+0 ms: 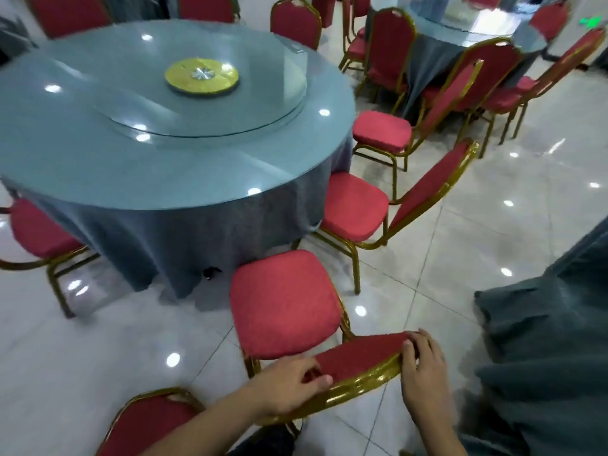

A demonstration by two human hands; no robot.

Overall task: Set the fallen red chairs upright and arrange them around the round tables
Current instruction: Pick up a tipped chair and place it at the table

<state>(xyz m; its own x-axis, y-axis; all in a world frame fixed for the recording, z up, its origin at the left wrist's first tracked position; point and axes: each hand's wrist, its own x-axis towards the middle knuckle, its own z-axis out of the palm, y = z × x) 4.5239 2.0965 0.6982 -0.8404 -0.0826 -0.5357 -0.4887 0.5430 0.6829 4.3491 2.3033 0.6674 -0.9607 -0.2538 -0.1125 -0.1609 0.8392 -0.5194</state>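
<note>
Both hands gripped the near red chair's (285, 302) gold backrest rim: left hand (289, 386) & right hand (424, 373) curled round it. Stiff metal frame, prob light; hold rim ends.

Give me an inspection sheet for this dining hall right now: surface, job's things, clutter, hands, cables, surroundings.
Surface: glossy tiled floor, bright light reflections.
Job's things: held red chair upright, seat facing the near round table; two more chairs upright at its right side; another chair back at bottom left.
Clutter: small dark object on the floor at the tablecloth hem, unidentifiable.
Hands: left hand and right hand both grip the held chair's backrest top.
Cables: nothing seen.
Surroundings: second round table with chairs at far right; grey cloth at right edge.
</note>
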